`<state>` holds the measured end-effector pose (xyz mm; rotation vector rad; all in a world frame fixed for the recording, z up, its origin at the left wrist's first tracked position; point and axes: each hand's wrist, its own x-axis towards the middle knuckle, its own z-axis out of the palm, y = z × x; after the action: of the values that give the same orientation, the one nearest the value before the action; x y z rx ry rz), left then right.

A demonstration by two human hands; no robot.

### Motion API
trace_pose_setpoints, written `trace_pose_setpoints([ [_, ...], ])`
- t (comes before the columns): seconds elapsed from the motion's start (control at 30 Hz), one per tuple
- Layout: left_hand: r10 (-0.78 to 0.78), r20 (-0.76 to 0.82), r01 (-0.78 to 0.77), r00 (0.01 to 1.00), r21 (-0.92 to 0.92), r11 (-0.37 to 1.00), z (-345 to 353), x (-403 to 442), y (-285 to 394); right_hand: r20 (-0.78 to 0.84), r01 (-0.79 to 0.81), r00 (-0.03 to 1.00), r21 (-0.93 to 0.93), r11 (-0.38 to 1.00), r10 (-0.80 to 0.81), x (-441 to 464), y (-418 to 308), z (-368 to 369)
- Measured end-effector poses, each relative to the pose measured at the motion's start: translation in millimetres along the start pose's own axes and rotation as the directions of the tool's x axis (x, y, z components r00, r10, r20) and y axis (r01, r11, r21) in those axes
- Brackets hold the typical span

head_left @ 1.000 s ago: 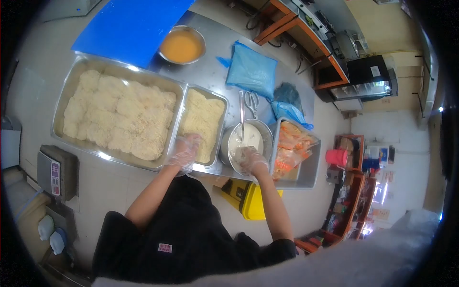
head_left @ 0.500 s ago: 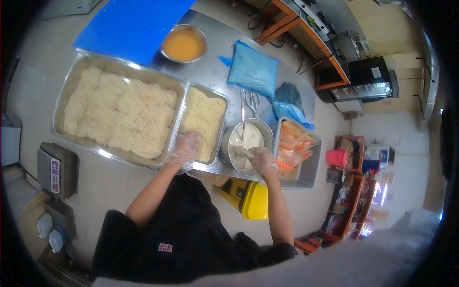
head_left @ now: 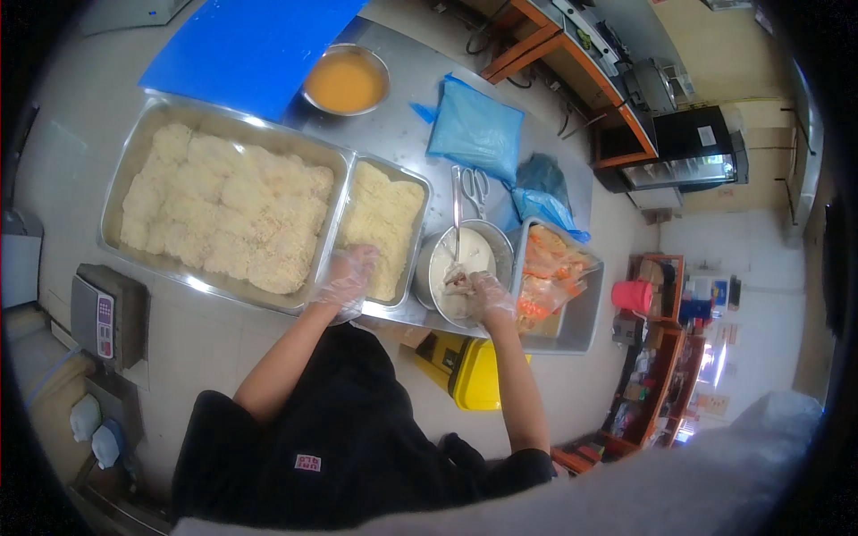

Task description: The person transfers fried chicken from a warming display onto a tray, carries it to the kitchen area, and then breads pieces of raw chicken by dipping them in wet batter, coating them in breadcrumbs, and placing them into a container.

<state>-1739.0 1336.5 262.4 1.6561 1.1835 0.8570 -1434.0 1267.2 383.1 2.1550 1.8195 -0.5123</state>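
My left hand (head_left: 349, 277), in a clear plastic glove, rests at the near left edge of the small metal tray (head_left: 426, 214) of pale crumbs (head_left: 382, 214); what its fingers hold, if anything, is hidden. Gloved too, my right hand (head_left: 487, 297) is over the right side of a metal bowl (head_left: 506, 250) of white batter (head_left: 474, 253), its fingers closed on a batter-coated piece (head_left: 458, 284). A metal utensil handle (head_left: 457, 192) leans out of the bowl. To the left, a large tray (head_left: 344, 165) holds several crumb-coated pieces (head_left: 228, 210).
A grey bin (head_left: 585, 330) with bagged orange-red food (head_left: 547, 268) stands right of the bowl. Scissors (head_left: 475, 189), a blue bag (head_left: 475, 129), a bowl of orange liquid (head_left: 346, 82) and a blue board (head_left: 241, 54) lie behind. Below the table is a yellow container (head_left: 478, 380).
My right hand moved right over the bowl's rim, then slightly back left, and a coated piece now shows at its fingertips. My left hand has stayed nearly still.
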Motion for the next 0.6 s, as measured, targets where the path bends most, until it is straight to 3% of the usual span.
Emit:
trace_pose_setpoints([
  [0.07, -0.045, 0.033, 0.047, 0.998, -0.067, 0.997, 1.6, -0.5, -2.0, 0.093, -0.056, 0.994, 0.030, 0.998, 0.053, -3.4, -26.2, -22.1],
  [0.17, -0.051, 0.040, 0.053, 0.998, -0.057, 0.997, 1.8, 0.0, -2.1, 0.137, 0.083, 0.988, -0.038, 0.996, -0.077, 6.4, -11.9, -1.2],
  [0.27, -0.115, 0.078, 0.118, 0.990, -0.037, 0.992, -1.5, 0.8, 3.8, 0.044, 0.206, 0.977, 0.010, 0.978, -0.207, 11.2, -6.7, 7.3],
  [0.47, 0.052, -0.048, -0.051, 0.997, 0.008, 0.999, 6.1, 0.3, -7.1, 0.135, 0.030, 0.990, 0.057, 0.998, -0.038, -9.5, -25.7, -41.2],
  [0.6, -0.051, 0.014, 0.051, 0.999, 0.010, 0.999, 3.1, 0.3, -2.3, 0.152, -0.151, 0.981, 0.227, 0.962, 0.118, -5.4, -24.5, -71.0],
])
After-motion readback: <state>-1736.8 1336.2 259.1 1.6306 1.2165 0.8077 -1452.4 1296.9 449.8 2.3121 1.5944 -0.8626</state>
